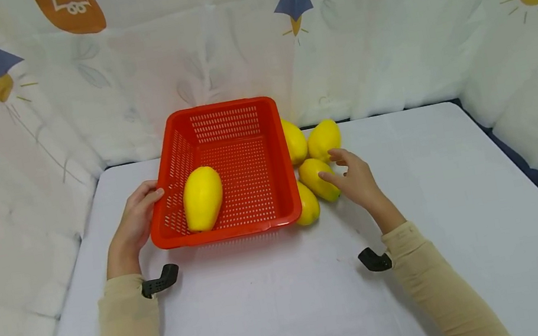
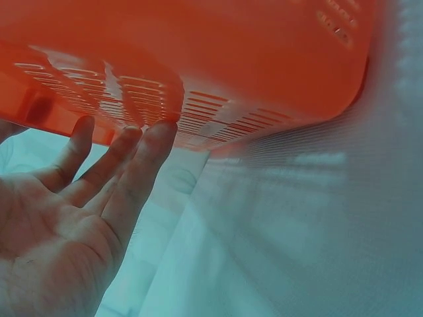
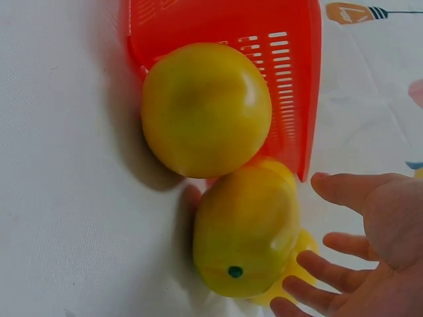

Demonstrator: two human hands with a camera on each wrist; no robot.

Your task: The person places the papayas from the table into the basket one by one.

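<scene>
A red slotted plastic basket (image 1: 237,232) stands left of the table's middle, with one yellow mango-like fruit (image 1: 203,199) lying inside at its left. My left hand (image 1: 134,222) holds the basket's left rim, the thumb at the edge and the fingers (image 2: 132,175) against the outer wall. Several more such fruits lie along the basket's right side. Around the nearer-right fruit (image 1: 318,181) hovers my right hand (image 1: 357,179), thumb and fingers spread; in the right wrist view a gap shows between the thumb and this fruit (image 3: 244,231). Another fruit (image 1: 324,139) lies just beyond the fingertips.
A white-covered table (image 1: 282,304) carries everything. Patterned cloth walls (image 1: 226,49) rise behind it and at both sides. Black wrist mounts (image 1: 161,280) stick out from both sleeves. The basket partly covers two of the fruits, including the near one (image 1: 308,206).
</scene>
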